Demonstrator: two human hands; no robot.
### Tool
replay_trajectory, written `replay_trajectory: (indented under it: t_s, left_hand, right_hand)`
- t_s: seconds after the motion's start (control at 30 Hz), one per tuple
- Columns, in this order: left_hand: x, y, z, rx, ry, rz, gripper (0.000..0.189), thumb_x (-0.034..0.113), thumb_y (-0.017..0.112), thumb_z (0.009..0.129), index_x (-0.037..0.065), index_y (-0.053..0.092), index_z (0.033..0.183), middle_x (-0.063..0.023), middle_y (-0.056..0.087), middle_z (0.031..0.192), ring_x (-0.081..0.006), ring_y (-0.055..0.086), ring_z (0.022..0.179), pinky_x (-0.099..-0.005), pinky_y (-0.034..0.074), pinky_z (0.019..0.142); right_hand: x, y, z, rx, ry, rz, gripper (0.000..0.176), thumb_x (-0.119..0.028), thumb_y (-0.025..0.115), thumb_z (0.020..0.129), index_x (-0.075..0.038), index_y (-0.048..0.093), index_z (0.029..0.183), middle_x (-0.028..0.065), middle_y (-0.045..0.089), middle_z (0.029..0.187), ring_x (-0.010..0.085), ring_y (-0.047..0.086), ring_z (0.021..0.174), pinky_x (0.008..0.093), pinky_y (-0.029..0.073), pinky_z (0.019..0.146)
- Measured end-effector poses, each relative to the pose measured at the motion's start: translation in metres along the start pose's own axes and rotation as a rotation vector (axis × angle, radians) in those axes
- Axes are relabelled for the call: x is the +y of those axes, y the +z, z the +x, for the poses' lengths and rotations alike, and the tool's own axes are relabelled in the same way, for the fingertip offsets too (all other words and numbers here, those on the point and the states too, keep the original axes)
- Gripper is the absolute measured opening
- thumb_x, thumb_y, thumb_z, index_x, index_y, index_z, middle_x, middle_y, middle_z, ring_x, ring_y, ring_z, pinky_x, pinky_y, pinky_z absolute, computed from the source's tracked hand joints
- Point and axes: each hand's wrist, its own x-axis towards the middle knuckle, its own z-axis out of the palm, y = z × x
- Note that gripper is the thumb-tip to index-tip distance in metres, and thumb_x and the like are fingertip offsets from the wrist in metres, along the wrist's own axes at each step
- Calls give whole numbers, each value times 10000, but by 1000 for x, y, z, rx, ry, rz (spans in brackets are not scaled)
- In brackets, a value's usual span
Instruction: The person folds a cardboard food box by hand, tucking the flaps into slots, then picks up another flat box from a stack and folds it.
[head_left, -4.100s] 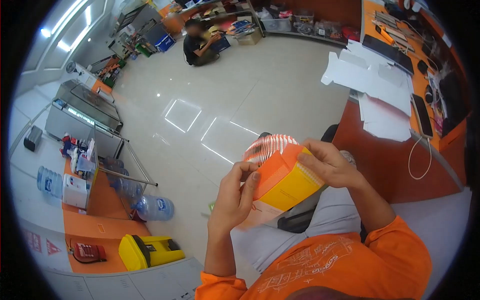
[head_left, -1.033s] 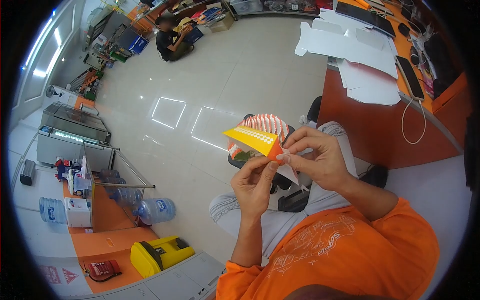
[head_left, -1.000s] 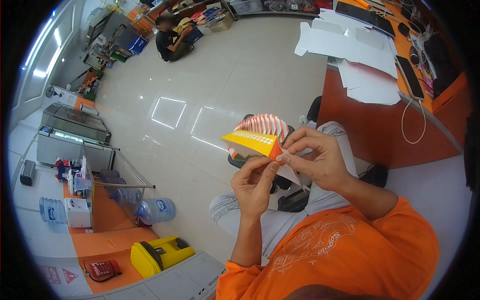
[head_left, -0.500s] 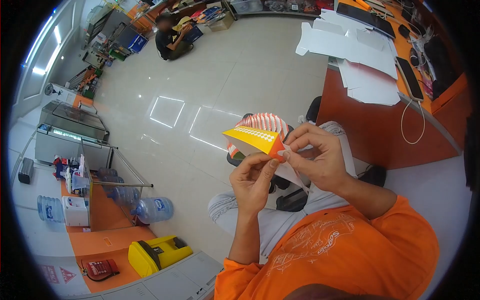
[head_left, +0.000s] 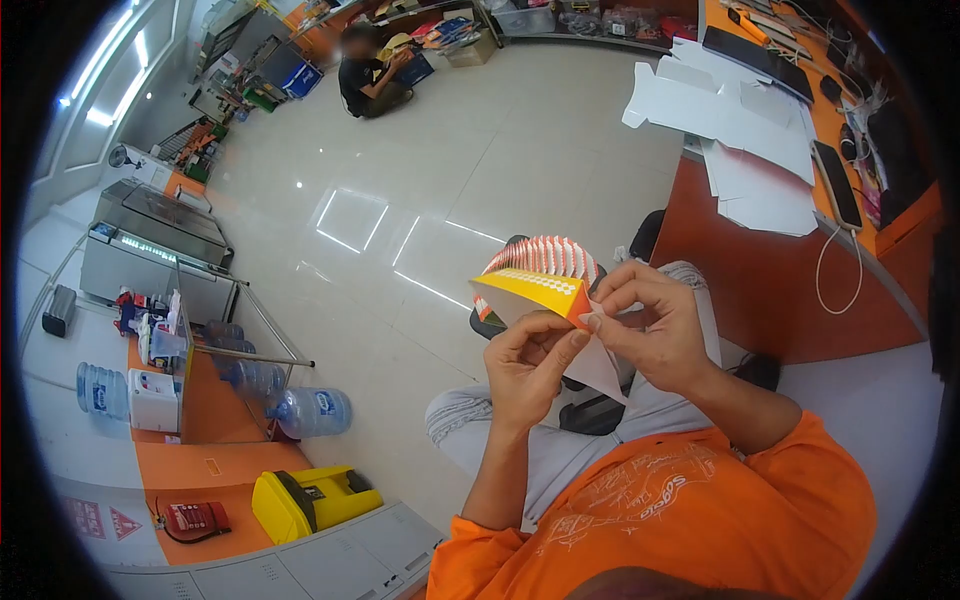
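A folded paper piece (head_left: 530, 286), yellow with a white pattern and an orange end, is held up above my lap. Behind its yellow face curves a pleated red-and-white striped edge (head_left: 548, 253). My left hand (head_left: 528, 368) pinches the orange end from below, between thumb and fingers. At that same corner, my right hand (head_left: 655, 328) grips the paper with bent fingers, the thumb close to the left fingertips. A pale paper flap (head_left: 604, 374) hangs down under the hands. The fingers partly cover the orange corner.
To the right, a desk (head_left: 760, 280) carries white card sheets (head_left: 725, 110), a phone (head_left: 836, 185) and cables. A person (head_left: 370, 80) sits on the floor at the back. Water bottles (head_left: 312, 412), a yellow bin (head_left: 315, 505) and a fire extinguisher (head_left: 193, 522) are at left.
The view has shifted slightly, so the hands and paper appear a bit further right. The paper has tilted a little, and more of the pale flap shows below. Both hands still grip the corner.
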Motion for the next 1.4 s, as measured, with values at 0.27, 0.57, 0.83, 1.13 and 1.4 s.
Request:
replay_trajectory:
  t_s: [0.27, 0.57, 0.83, 1.13, 1.4]
  left_hand:
    - [-3, -5, 0, 13, 26, 3, 174, -42, 728, 923, -50, 679, 1089, -107, 733, 1030, -137, 697, 933, -262, 562, 814]
    - [-4, -7, -3, -20, 36, 105, 204, -48, 638, 983, -70, 616, 1184, -121, 701, 1136, -152, 679, 1041, -275, 538, 900]
    - [-6, -3, -3, -18, 124, 79, 225, -56, 610, 991, -58, 585, 1215, -133, 683, 1183, -168, 667, 1094, -304, 528, 948]
    - [-23, 2, -3, 118, 247, 233, 252, -50, 656, 966, -72, 606, 1212, -145, 675, 1190, -189, 689, 1050, -297, 565, 883]
    - [23, 22, -24, 76, 320, 508, 280, -60, 634, 940, -67, 622, 1220, -174, 659, 1175, -229, 690, 1065, -334, 575, 911]
  right_hand:
    - [2, -4, 4, -46, -22, -6, 44, 20, 742, 893, 57, 719, 897, 68, 615, 1023, 104, 665, 867, 228, 601, 753]
    - [2, -10, 4, -160, 65, 39, 87, -43, 793, 888, 12, 783, 955, 69, 658, 1046, 113, 662, 900, 219, 562, 767]
    - [4, -6, 2, -152, -92, -66, 126, -39, 821, 847, -18, 798, 969, 77, 687, 1056, 166, 663, 972, 272, 553, 841]
    - [13, 5, 1, -16, -338, -307, 167, 37, 798, 830, 33, 731, 983, 127, 724, 980, 193, 729, 883, 294, 591, 765]
    - [24, 0, 18, 196, -225, -366, 76, 40, 726, 866, 36, 702, 938, 115, 713, 915, 172, 726, 793, 282, 575, 655]
